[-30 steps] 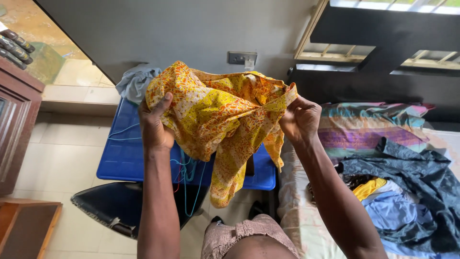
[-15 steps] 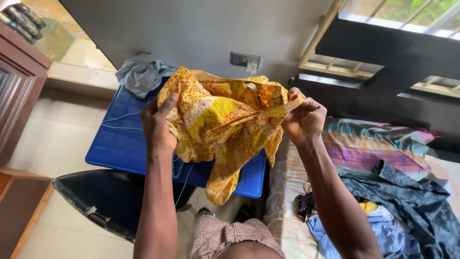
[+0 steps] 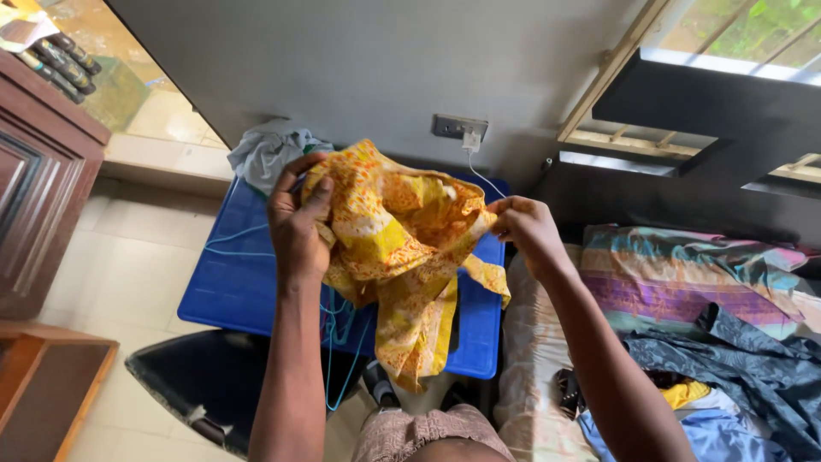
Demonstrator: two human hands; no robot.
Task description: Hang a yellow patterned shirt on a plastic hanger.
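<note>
A left hand (image 3: 297, 227) and a right hand (image 3: 523, 227) are gripping a crumpled yellow-and-orange patterned garment (image 3: 398, 248), bunched and dangling above a blue plastic table (image 3: 231, 282), each hand clenched on the fabric's opposite edges.

- The yellow and orange printed garment (image 3: 402, 248) is thin woven cloth, matt and creased.
- The blue table (image 3: 227, 282) to the left looks like moulded plastic, smooth with a slight sheen.
- The grey-blue rag (image 3: 265, 154) at its far edge is soft matt cloth.
- The cabinet (image 3: 38, 205) at far left is varnished wood, semi-glossy.
- The black chair seat (image 3: 197, 376) nearby looks like leatherette, faintly shiny.
- The dark garment (image 3: 744, 359) at right is a satiny, glossy cloth.
- The striped bedsheet (image 3: 658, 265) is matt cloth.
</note>
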